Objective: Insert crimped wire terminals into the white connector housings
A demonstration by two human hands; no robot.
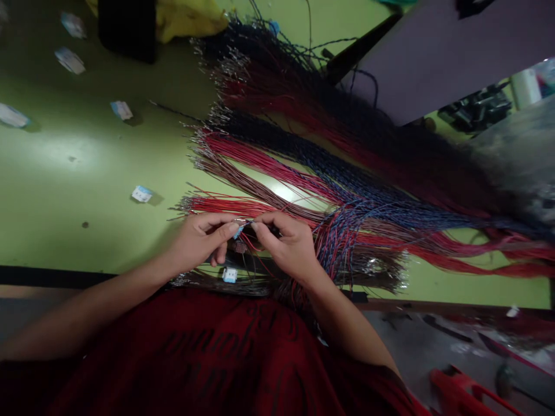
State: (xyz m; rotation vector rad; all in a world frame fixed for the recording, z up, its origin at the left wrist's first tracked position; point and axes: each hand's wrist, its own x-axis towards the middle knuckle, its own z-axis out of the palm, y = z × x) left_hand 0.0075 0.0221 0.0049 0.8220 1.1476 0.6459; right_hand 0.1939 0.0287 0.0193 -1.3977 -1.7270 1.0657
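Note:
Close to the front of my body, my two hands meet almost fingertip to fingertip. A small blue connector (pixel 238 232) with red and dark wires shows under the thumb of my left hand (pixel 203 237), which is closed on it. Thumb and index finger of my right hand (pixel 288 240) pinch a thin dark wire (pixel 248 222) by the connector; its end is partly hidden by my fingers. Just below, a white connector (pixel 229 274) lies over dark wires. Behind my hands runs a bundle of red wires (pixel 234 206) with metal tips at its left end.
Brown wires (pixel 243 176), pink-red wires (pixel 255 151) and twisted blue-black wires (pixel 373 205) stretch across the green table (pixel 65 225). Several loose connectors, one a white-blue connector (pixel 141 194), lie at left. A purple panel (pixel 416 63) stands back right; a red plastic object (pixel 459 390) is below.

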